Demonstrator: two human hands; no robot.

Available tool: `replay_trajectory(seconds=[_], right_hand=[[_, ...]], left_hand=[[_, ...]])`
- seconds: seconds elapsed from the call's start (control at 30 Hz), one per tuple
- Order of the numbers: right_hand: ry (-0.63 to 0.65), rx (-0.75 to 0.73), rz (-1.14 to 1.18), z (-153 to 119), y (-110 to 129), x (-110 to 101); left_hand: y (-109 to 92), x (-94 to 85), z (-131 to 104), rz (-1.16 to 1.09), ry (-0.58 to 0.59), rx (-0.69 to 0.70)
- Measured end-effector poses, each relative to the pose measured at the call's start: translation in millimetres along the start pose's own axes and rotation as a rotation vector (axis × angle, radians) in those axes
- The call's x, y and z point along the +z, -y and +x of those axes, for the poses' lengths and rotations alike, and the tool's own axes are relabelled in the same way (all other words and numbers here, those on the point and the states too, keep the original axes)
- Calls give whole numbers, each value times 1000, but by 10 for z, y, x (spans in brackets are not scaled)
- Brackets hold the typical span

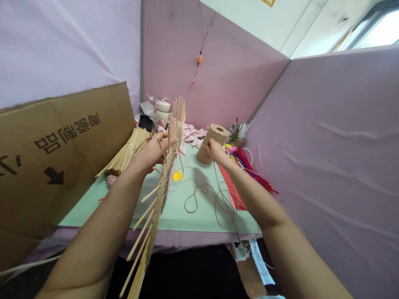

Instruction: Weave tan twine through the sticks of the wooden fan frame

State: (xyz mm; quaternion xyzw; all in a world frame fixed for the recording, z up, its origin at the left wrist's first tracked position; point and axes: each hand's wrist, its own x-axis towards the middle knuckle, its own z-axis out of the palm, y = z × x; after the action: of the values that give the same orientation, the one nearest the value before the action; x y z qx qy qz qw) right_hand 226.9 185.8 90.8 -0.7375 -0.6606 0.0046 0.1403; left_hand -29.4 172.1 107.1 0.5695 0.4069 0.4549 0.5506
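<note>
My left hand (163, 146) is wrapped round a long woven piece of thin wooden sticks (162, 187), tilted on edge so that the stick ends fan out at both sides. Twine (195, 189) hangs from the piece and lies in loose loops on the table. My right hand (215, 150) is closed in front of a big spool of twine (220, 132). Whether its fingers pinch a strand or press on the spool is hidden.
A bundle of sticks (129, 149) lies left, beside a large cardboard sheet (65, 153). Behind stand a white jar (162, 111) and pink cloth (191, 132). Red and purple craft stems (252, 170) and red sheets (230, 189) lie right. A yellow piece (177, 175) rests mid-table.
</note>
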Motion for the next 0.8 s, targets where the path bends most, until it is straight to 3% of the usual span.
replay_trajectory(seconds=[0.1,0.2,0.33,0.43,0.53,0.6,0.67,0.73,0.8], right_hand=[[-220,1,1,498,63,-446],[-405,187,101,824,-132,-758],[-471,470,242,743,-680,-941],[-530,569,326,367,-1062,-1106],[-633,572,403,-187,-1278,-1436],[-734,522,454,-644,-1330,-1702],[-841,347,627,-1140,-1341,-1918],[-804,294,649,-1611,-1356,-2015],[-587,323,548,-1976,-1412,-1963]], left_hand=[[-2,-3,0,-4,31,17],[-11,-6,-17,-15,12,5],[-37,-5,-69,-23,25,10],[-57,6,-98,-10,34,18],[-65,16,-93,24,12,27],[-63,21,-73,27,0,32],[-62,30,-48,17,6,46],[-65,49,-26,18,47,74],[-73,81,-16,29,67,96]])
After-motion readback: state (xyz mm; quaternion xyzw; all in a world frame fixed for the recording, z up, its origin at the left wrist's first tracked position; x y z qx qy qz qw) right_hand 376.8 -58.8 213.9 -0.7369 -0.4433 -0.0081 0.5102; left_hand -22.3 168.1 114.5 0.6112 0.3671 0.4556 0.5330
